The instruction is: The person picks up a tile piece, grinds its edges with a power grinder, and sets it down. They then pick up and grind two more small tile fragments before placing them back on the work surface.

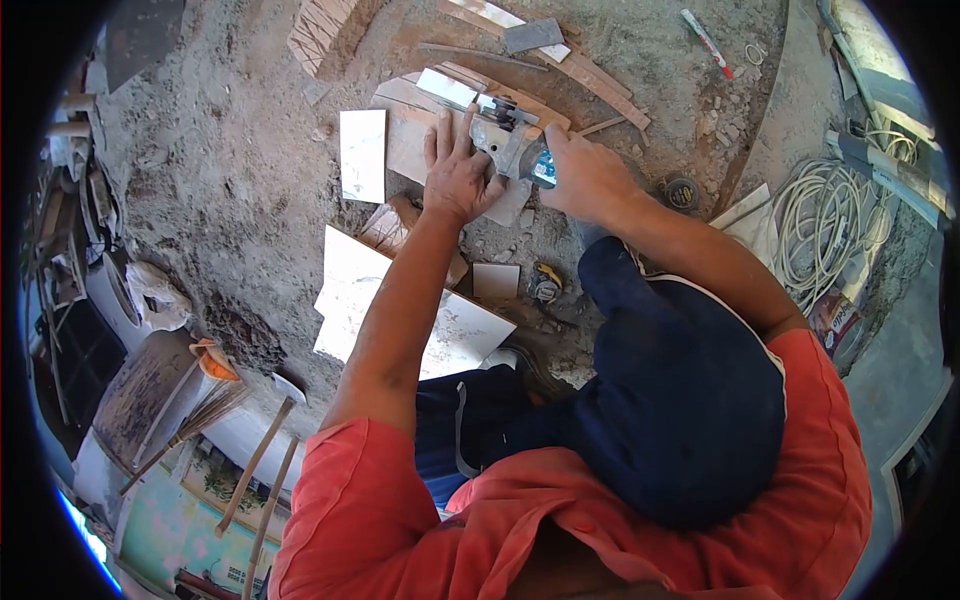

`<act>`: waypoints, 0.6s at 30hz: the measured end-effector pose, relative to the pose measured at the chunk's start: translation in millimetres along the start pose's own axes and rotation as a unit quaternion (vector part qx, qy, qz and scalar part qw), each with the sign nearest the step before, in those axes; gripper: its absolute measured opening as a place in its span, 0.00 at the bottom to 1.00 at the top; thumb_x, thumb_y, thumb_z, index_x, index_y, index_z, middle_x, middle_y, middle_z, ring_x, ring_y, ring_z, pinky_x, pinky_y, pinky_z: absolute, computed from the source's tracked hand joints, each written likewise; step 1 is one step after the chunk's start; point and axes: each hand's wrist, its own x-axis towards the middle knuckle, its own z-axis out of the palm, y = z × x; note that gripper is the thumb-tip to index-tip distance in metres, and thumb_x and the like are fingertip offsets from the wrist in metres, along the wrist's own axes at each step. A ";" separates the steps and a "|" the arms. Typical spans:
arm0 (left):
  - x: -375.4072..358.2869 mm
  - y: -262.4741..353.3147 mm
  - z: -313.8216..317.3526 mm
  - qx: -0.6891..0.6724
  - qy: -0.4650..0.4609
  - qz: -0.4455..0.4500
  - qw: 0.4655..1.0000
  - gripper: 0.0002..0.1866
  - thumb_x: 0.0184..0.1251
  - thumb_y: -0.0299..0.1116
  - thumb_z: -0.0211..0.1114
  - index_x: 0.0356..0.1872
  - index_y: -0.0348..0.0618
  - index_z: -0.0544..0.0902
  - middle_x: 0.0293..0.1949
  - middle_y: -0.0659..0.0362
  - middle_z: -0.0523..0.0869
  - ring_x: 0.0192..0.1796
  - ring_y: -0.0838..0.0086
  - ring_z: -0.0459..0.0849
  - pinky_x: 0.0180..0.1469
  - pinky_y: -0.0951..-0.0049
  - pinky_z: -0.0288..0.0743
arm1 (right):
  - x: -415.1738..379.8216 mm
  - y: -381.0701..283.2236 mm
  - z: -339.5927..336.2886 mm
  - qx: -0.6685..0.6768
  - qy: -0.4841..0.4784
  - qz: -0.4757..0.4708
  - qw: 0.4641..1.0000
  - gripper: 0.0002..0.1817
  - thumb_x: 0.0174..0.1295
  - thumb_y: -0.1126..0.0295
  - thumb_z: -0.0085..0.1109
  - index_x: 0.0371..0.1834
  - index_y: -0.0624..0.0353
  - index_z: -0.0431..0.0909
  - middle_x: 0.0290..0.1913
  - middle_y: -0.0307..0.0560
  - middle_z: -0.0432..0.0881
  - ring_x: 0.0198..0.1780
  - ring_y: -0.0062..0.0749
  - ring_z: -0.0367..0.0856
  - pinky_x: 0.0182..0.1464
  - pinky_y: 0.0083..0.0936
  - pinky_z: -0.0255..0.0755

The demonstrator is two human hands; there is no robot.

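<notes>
My right hand [592, 177] is wrapped around the body of an angle grinder [512, 148], whose head and disc point away from me. My left hand [458, 172] lies with fingers stretched and spread just left of the grinder head, over a dusty flat board [405, 142]. Beyond those fingertips, a narrow white tile strip [446, 87] rests close to the disc. A white rectangular tile piece [362, 155] lies on the ground to the left of this hand.
Large white tiles [350, 275] lie near my legs, beside a tape measure [546, 283]. A red-and-white marker [707, 44] and wood strips [600, 85] are on the dirt ahead. Coiled cable [825, 225] sits at right, long-handled tools [255, 468] at lower left.
</notes>
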 end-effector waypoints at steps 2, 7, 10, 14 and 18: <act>-1.1 2.6 -5.2 0.003 -0.018 -0.006 1.000 0.25 0.58 0.59 0.60 0.34 0.47 0.88 0.81 0.46 0.57 0.82 0.35 0.47 0.78 0.33 0.40 | 1.3 0.2 -0.3 0.002 -0.003 0.003 1.000 0.35 0.50 0.61 0.74 0.57 0.63 0.65 0.50 0.65 0.82 0.53 0.62 0.84 0.54 0.49 0.78; -0.8 0.8 -3.0 0.006 -0.030 -0.011 0.999 0.26 0.58 0.59 0.59 0.39 0.46 0.88 0.76 0.41 0.65 0.81 0.35 0.48 0.78 0.32 0.40 | 1.9 -0.4 0.3 0.007 -0.004 0.002 1.000 0.36 0.50 0.62 0.74 0.59 0.64 0.65 0.50 0.66 0.81 0.53 0.63 0.83 0.55 0.49 0.78; 1.3 4.0 -8.4 -0.007 -0.020 -0.019 1.000 0.21 0.57 0.56 0.62 0.34 0.49 0.88 0.84 0.52 0.52 0.83 0.37 0.46 0.78 0.33 0.42 | 3.4 -1.8 -1.8 0.008 -0.009 0.005 1.000 0.37 0.50 0.61 0.73 0.60 0.64 0.65 0.50 0.67 0.81 0.53 0.64 0.83 0.55 0.50 0.78; 2.2 6.7 -16.8 -0.004 -0.052 -0.029 0.998 0.20 0.56 0.54 0.64 0.37 0.51 0.89 0.83 0.54 0.53 0.82 0.39 0.48 0.78 0.34 0.43 | 5.4 -3.0 -3.1 0.005 -0.025 0.024 0.999 0.38 0.50 0.61 0.73 0.61 0.65 0.64 0.49 0.68 0.82 0.53 0.64 0.83 0.54 0.51 0.77; 1.2 7.0 -17.5 -0.002 -0.054 -0.030 0.998 0.20 0.55 0.54 0.65 0.39 0.52 0.89 0.83 0.56 0.55 0.82 0.40 0.48 0.79 0.35 0.44 | 3.3 -3.8 -3.9 -0.006 -0.025 0.028 0.999 0.39 0.50 0.61 0.73 0.62 0.66 0.63 0.49 0.69 0.83 0.52 0.65 0.83 0.54 0.52 0.77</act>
